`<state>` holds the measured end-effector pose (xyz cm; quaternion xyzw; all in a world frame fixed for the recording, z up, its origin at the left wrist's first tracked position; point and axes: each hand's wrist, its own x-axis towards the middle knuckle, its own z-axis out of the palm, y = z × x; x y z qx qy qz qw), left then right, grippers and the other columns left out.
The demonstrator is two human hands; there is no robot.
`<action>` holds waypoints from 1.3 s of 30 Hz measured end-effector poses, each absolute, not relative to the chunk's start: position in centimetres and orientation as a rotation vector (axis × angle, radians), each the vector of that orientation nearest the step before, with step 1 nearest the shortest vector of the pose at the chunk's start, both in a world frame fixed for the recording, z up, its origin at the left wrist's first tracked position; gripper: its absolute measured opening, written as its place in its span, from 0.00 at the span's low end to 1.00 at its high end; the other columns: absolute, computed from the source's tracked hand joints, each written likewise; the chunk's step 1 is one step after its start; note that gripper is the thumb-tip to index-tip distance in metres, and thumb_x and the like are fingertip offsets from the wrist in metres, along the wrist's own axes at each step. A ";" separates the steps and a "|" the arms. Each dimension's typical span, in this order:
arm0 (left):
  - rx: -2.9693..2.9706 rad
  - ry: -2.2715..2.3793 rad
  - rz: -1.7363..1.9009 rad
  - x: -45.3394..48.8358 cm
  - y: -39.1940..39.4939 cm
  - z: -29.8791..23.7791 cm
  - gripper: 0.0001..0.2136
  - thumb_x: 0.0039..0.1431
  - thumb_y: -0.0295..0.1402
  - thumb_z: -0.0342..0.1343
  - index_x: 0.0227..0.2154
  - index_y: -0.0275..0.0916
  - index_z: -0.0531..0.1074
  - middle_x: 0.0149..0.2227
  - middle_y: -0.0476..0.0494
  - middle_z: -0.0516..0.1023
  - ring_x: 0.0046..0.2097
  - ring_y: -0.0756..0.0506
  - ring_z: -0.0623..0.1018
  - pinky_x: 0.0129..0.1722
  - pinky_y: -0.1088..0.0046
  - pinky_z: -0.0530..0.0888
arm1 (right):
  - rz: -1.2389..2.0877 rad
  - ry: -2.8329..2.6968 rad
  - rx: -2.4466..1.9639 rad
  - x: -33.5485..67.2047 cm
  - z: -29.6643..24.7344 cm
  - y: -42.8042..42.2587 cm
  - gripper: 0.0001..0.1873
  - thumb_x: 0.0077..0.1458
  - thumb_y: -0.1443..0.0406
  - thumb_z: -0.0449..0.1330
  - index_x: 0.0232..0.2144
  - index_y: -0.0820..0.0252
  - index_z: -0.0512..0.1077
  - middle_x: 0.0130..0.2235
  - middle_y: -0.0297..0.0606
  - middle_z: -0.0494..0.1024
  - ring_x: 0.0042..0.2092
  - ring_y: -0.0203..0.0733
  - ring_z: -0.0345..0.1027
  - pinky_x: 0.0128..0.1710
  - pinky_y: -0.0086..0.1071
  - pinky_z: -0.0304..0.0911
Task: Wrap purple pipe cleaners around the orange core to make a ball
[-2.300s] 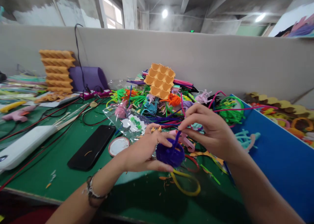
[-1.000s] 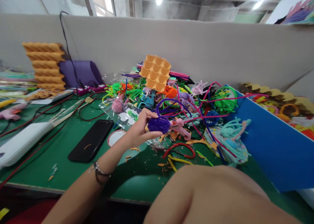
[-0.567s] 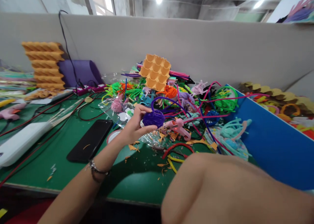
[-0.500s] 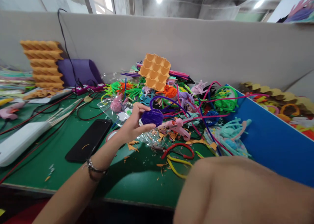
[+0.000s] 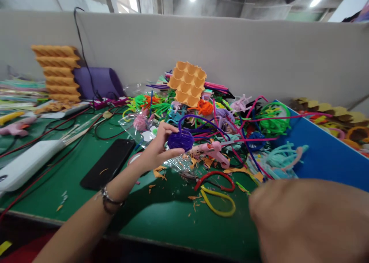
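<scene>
My left hand [image 5: 158,149] pinches a purple coil of pipe cleaner [image 5: 181,141] between thumb and fingers, above the table. A purple strand loops up from it and runs off to the right. Just behind the coil lies a pink glue gun [image 5: 212,151]. Below that, pliers [image 5: 215,179] with one red and one yellow handle rest on the table. At the lower right, very close to the camera, is a blurred part of my right hand or arm [image 5: 311,220]; its fingers do not show, nor anything they may hold.
The green table [image 5: 170,220] carries a black phone [image 5: 108,163], a white box with sticks [image 5: 30,163] and red cables. Behind is a heap of coloured pipe cleaners under an orange egg-crate tray [image 5: 187,84]. A blue panel [image 5: 325,155] stands at right; scraps lie about.
The view has shifted slightly left, so things appear further right. The blurred right hand or arm has moved right, uncovering the yellow pliers handle. My left hand keeps its hold on the coil.
</scene>
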<state>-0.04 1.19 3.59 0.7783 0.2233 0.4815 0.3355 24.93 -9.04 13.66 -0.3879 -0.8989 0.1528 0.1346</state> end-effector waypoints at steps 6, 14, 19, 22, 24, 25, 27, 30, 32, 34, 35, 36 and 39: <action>2.152 0.615 1.281 -0.8 1.7 2.4 0.16 0.53 0.36 0.57 0.39 0.42 0.55 0.39 0.47 0.60 0.40 0.48 0.70 0.38 0.71 0.71 | 0.444 -2.521 -1.581 27.0 9.4 -7.3 0.18 0.57 0.56 0.48 0.22 0.57 0.69 0.22 0.34 0.74 0.24 0.36 0.67 0.23 0.28 0.61; 2.228 0.734 1.388 -1.0 2.2 0.2 0.17 0.55 0.40 0.54 0.41 0.42 0.52 0.43 0.41 0.62 0.44 0.44 0.69 0.45 0.60 0.68 | 0.137 -2.150 -1.665 25.2 0.8 -2.7 0.13 0.46 0.58 0.56 0.33 0.61 0.69 0.39 0.49 0.75 0.44 0.53 0.68 0.42 0.43 0.64; 2.498 0.698 1.455 -1.1 1.9 0.0 0.16 0.58 0.43 0.51 0.42 0.42 0.53 0.42 0.39 0.66 0.43 0.43 0.69 0.41 0.62 0.67 | 0.161 -2.131 -1.632 23.5 0.0 -2.1 0.15 0.52 0.61 0.46 0.34 0.60 0.70 0.38 0.48 0.76 0.42 0.50 0.70 0.42 0.40 0.65; 2.643 0.718 1.473 -0.8 1.9 -0.2 0.16 0.59 0.46 0.47 0.42 0.42 0.52 0.41 0.40 0.70 0.42 0.44 0.71 0.44 0.59 0.64 | 0.155 -2.094 -1.618 24.0 0.5 -2.4 0.14 0.52 0.61 0.45 0.29 0.58 0.69 0.32 0.45 0.76 0.39 0.49 0.71 0.39 0.38 0.66; 2.702 0.746 1.447 -0.6 2.1 -0.4 0.16 0.60 0.46 0.46 0.42 0.42 0.52 0.40 0.40 0.72 0.42 0.43 0.73 0.46 0.58 0.61 | 0.141 -2.047 -1.633 24.6 0.9 -2.7 0.14 0.52 0.59 0.46 0.26 0.57 0.68 0.29 0.42 0.76 0.34 0.47 0.71 0.34 0.36 0.66; 2.721 0.760 1.441 -0.6 2.2 -0.5 0.15 0.60 0.45 0.46 0.42 0.41 0.52 0.40 0.40 0.72 0.42 0.43 0.74 0.46 0.58 0.60 | 0.134 -2.017 -1.648 24.9 1.1 -2.8 0.14 0.52 0.59 0.46 0.25 0.57 0.68 0.27 0.41 0.75 0.31 0.46 0.70 0.30 0.35 0.65; 2.744 0.774 1.431 -0.6 2.4 -0.8 0.15 0.60 0.45 0.47 0.43 0.41 0.52 0.41 0.39 0.73 0.42 0.43 0.75 0.47 0.59 0.59 | 0.096 -1.925 -1.701 25.4 1.3 -3.1 0.13 0.50 0.56 0.50 0.22 0.57 0.66 0.21 0.37 0.72 0.23 0.42 0.67 0.21 0.32 0.61; 2.756 0.756 1.298 -0.4 2.3 -1.1 0.16 0.59 0.45 0.49 0.42 0.41 0.54 0.40 0.41 0.74 0.41 0.43 0.76 0.48 0.59 0.58 | 0.012 -1.773 -1.766 25.4 1.4 -3.4 0.19 0.43 0.51 0.57 0.14 0.54 0.59 0.12 0.30 0.61 0.14 0.36 0.55 0.13 0.30 0.50; 2.746 0.710 1.135 -0.1 2.0 -1.2 0.17 0.57 0.45 0.51 0.41 0.41 0.56 0.39 0.42 0.75 0.40 0.42 0.76 0.49 0.59 0.58 | -0.034 -1.720 -1.769 25.1 1.5 -3.6 0.23 0.40 0.49 0.58 0.10 0.53 0.54 0.10 0.28 0.57 0.13 0.34 0.51 0.13 0.30 0.46; 2.729 0.648 1.026 0.2 1.5 -1.2 0.16 0.57 0.45 0.51 0.41 0.41 0.57 0.40 0.43 0.75 0.41 0.42 0.77 0.49 0.60 0.58 | -0.063 -1.706 -1.755 24.7 1.8 -3.9 0.23 0.42 0.49 0.58 0.10 0.53 0.54 0.10 0.29 0.56 0.13 0.34 0.51 0.13 0.30 0.46; 2.721 0.628 1.003 0.4 1.3 -1.1 0.16 0.57 0.45 0.51 0.41 0.41 0.57 0.40 0.43 0.76 0.41 0.42 0.77 0.50 0.60 0.58 | -0.073 -1.702 -1.755 24.5 1.9 -4.1 0.22 0.43 0.50 0.57 0.10 0.53 0.55 0.10 0.29 0.56 0.14 0.35 0.52 0.14 0.30 0.47; 2.714 0.619 0.995 0.5 1.1 -1.1 0.16 0.58 0.46 0.50 0.41 0.41 0.58 0.41 0.42 0.76 0.41 0.42 0.77 0.50 0.60 0.58 | -0.074 -1.703 -1.756 24.3 2.0 -4.3 0.21 0.43 0.51 0.57 0.10 0.53 0.57 0.10 0.29 0.57 0.14 0.35 0.53 0.15 0.31 0.48; 2.724 0.624 1.011 0.6 0.8 -1.2 0.17 0.57 0.48 0.49 0.41 0.40 0.59 0.41 0.41 0.75 0.39 0.41 0.77 0.51 0.59 0.58 | -0.031 -1.720 -1.754 24.2 2.2 -4.7 0.16 0.44 0.55 0.56 0.11 0.54 0.61 0.11 0.30 0.61 0.15 0.37 0.57 0.16 0.30 0.50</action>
